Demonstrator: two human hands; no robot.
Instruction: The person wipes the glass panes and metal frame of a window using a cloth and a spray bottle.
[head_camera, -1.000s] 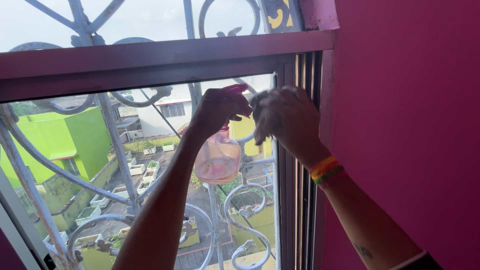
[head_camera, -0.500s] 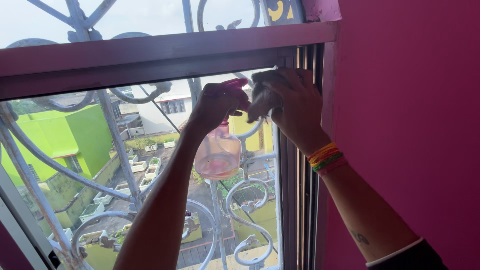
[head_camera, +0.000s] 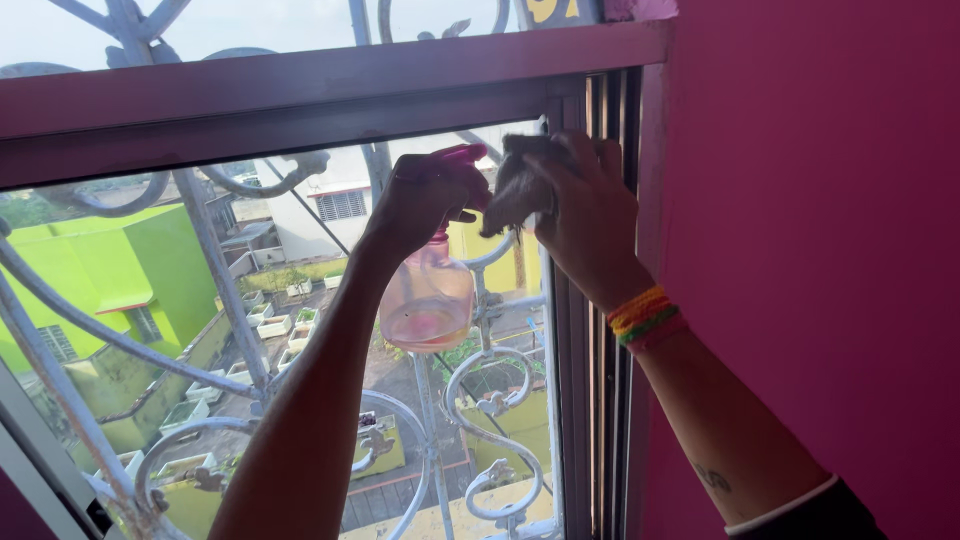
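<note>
While wiping upper right corner of window glass (head_camera: 300, 330): left hand (head_camera: 430, 195) closed on pink spray bottle (head_camera: 428, 295), hanging just below. Right hand (head_camera: 585, 215) closed on grey cloth (head_camera: 515, 185), pressed between both hands. Probably next: firm, even strokes toward frame (head_camera: 330, 95).

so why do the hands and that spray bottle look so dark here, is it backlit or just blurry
Head view: backlit by the bright window, so the left hand, right hand and grey cloth read dark; sky at top is blown out; the pink spray bottle glows translucent; the cloth's edges look slightly soft.
</note>
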